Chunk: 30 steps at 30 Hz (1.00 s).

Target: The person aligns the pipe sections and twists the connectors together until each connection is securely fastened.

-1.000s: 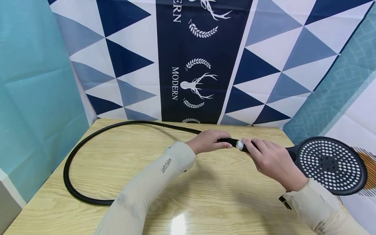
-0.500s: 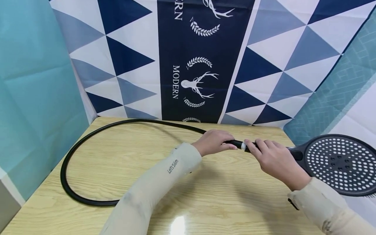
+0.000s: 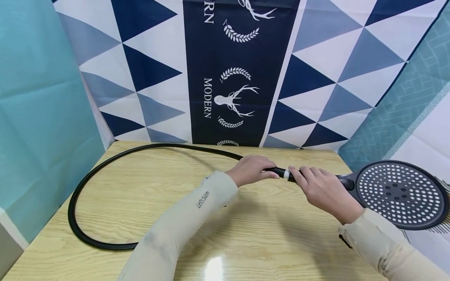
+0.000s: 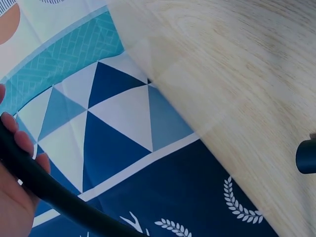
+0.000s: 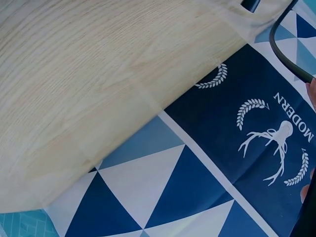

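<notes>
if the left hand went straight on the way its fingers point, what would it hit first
The left hand would probably meet the white ring at the end of the black hose, then the right hand; depth is hard to judge.

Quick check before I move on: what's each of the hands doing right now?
Left hand: closed, holding the black hose near its end.
Right hand: closed, holding the black shower head by its handle.
</notes>
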Each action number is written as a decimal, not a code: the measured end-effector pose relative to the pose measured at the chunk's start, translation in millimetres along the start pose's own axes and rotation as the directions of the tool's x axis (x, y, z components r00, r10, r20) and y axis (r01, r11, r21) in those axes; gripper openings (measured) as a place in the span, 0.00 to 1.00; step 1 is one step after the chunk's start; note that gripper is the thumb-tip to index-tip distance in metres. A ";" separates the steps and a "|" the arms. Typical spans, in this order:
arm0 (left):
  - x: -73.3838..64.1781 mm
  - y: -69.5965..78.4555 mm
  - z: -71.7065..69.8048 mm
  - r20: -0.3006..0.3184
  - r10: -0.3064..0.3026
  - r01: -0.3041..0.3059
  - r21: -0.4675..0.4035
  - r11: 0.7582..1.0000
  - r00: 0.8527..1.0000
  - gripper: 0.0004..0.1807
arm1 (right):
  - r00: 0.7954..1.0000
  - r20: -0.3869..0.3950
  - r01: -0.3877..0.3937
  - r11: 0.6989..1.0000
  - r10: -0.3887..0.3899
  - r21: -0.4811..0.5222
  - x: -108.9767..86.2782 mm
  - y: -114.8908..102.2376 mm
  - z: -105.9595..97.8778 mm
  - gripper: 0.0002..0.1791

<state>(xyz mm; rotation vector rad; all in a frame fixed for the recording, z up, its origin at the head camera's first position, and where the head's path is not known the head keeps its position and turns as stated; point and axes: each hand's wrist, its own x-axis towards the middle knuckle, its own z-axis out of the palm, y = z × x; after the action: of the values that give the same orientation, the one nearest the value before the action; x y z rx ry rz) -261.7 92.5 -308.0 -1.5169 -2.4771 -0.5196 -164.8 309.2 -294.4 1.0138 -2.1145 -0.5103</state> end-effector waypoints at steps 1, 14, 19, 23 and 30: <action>-0.4 0.0 -0.6 0.000 0.006 -0.006 -0.002 1.000 1.000 0.14 | 1.000 -0.011 -0.001 1.000 0.001 0.001 0.7 0.2 0.2 0.30; -2.4 -2.1 -3.1 0.057 0.059 -0.059 -0.005 0.998 0.997 0.14 | 0.993 -0.121 -0.009 0.999 0.015 0.050 4.5 -0.3 9.4 0.24; -1.5 -1.1 -0.4 0.054 0.013 -0.011 -0.026 1.000 0.998 0.14 | 0.994 -0.106 -0.029 0.998 0.036 0.063 3.0 -2.0 8.4 0.26; -1.5 1.2 2.9 0.045 -0.003 0.005 -0.031 0.999 0.999 0.14 | 0.996 -0.080 -0.041 0.997 0.046 0.067 1.1 -3.8 5.7 0.28; 2.0 3.6 8.1 0.011 -0.043 0.043 0.015 0.999 0.999 0.15 | 0.999 -0.029 -0.034 0.999 0.035 0.033 -0.6 -0.2 5.0 0.29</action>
<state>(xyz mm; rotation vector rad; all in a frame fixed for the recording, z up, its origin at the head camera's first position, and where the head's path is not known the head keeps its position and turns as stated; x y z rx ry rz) -259.3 98.8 -314.0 -1.4686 -2.5213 -0.4992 -168.2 309.8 -298.1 0.9953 -2.1160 -0.4428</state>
